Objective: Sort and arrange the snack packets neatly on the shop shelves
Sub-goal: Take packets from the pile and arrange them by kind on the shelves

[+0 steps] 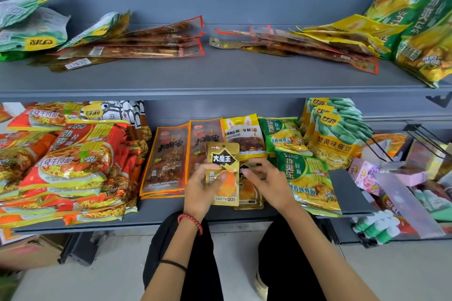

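Upright, glossy gold packet — left hand pinching

We see a gold packet with a black badge bearing white characters and an orange picture beneath. Just right of it, a second gold packet shows black and orange too. Left of the gold packet lie clear skewer packets, edged in orange and brown inside. Further left are red noodle packets with yellow stripes and white lettering. Right of it we find green noodle packets with yellow pictures, then broad bean packets in yellow and pale green. Behind it is a yellow packet with a white rabbit. The shelf above is grey-blue. Below the gold packet we see a bracelet of red beads.
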